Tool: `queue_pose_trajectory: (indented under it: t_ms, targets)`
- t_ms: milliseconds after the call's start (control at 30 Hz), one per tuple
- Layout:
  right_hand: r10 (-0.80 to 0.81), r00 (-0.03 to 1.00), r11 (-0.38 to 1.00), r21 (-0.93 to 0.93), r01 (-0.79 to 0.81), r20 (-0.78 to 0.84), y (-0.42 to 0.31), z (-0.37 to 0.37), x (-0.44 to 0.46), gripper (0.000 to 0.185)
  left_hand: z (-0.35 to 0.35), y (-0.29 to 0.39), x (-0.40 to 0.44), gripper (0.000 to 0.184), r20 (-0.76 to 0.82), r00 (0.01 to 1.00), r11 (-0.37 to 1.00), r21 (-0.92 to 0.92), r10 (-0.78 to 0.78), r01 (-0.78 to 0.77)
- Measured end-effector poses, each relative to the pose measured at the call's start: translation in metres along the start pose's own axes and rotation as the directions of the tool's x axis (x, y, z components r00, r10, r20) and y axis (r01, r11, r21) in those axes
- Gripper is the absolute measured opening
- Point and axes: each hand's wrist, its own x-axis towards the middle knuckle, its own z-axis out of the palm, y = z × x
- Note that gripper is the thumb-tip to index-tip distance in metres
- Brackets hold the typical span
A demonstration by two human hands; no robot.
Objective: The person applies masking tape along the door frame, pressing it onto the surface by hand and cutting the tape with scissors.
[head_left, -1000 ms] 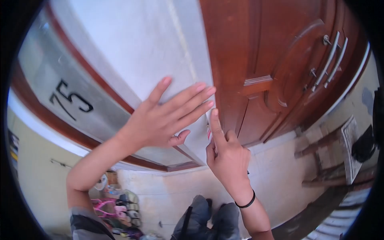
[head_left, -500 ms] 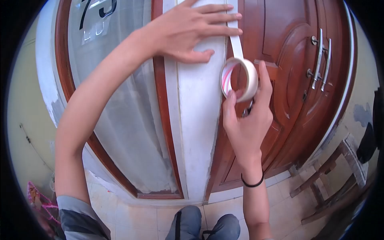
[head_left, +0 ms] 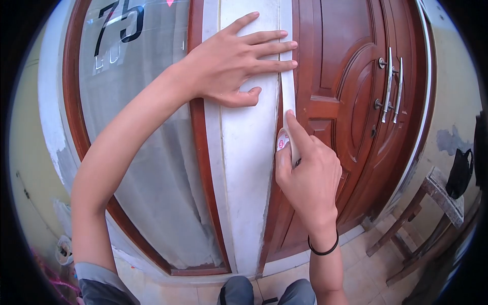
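Observation:
My left hand [head_left: 229, 68] lies with fingers spread against the white wall strip [head_left: 244, 152] beside the door. Its fingertips rest on a length of pale masking tape [head_left: 288, 94] running down the edge by the brown door frame [head_left: 274, 223]. Lower down, my right hand [head_left: 312, 170] grips the tape roll [head_left: 283, 140], which shows nearly edge-on and is partly hidden by thumb and fingers. The right index finger points up along the tape just above the roll. The tape is unbroken between roll and left fingertips.
A brown wooden door [head_left: 325, 91] with two metal handles [head_left: 393, 91] stands to the right. Left is a curtained window [head_left: 147, 152] marked 75. A wooden stool [head_left: 442, 188] bearing a black bag [head_left: 460, 173] stands at far right. My knees [head_left: 239, 291] show below.
My right hand has brought the roll lower and turned it nearly edge-on, its index finger now against the tape. My left hand stays flat on the wall; the view has shifted somewhat.

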Motion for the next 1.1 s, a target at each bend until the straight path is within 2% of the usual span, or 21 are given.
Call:
queue_pose_trajectory:
  t_ms: [233,300,400,733,800,833,900,1100]
  targets:
    - [-0.033,0.997,0.997,-0.064,0.038,0.069,-0.002,-0.006,0.008,0.054,-0.005,-0.002,0.002,0.087,0.002,1.0,1.0,0.005,0.016,-0.016]
    - [-0.055,0.992,0.988,-0.134,0.07,0.111,-0.005,-0.009,0.011,0.053,-0.009,-0.007,0.003,0.086,0.061,0.993,0.995,-0.036,0.099,-0.097]
    - [-0.022,0.984,0.98,-0.19,0.056,0.179,-0.01,-0.015,0.017,0.051,-0.001,0.001,0.0,0.086,-0.016,1.0,1.0,-0.016,0.023,-0.023]
    - [0.025,0.976,0.974,-0.224,0.025,0.216,-0.014,-0.01,0.022,0.049,0.0,0.002,-0.001,0.087,-0.001,1.0,1.0,0.003,0.013,-0.013]
    - [0.01,0.978,0.977,-0.208,0.035,0.209,-0.013,-0.01,0.022,0.049,0.0,0.002,-0.001,0.072,-0.027,0.999,0.998,0.051,0.032,-0.031]
    - [0.011,0.978,0.978,-0.208,0.034,0.209,-0.013,-0.011,0.023,0.049,-0.001,-0.001,-0.001,0.072,-0.027,0.999,0.998,0.05,0.033,-0.032]
    - [-0.039,0.976,0.973,-0.215,0.086,0.213,-0.012,-0.012,0.023,0.049,-0.001,-0.008,0.001,0.086,0.018,0.992,0.992,-0.002,0.123,-0.123]
    - [-0.027,0.972,0.974,-0.212,0.078,0.235,-0.015,-0.013,0.026,0.048,-0.001,-0.009,0.001,0.086,0.042,0.993,0.994,-0.023,0.11,-0.109]
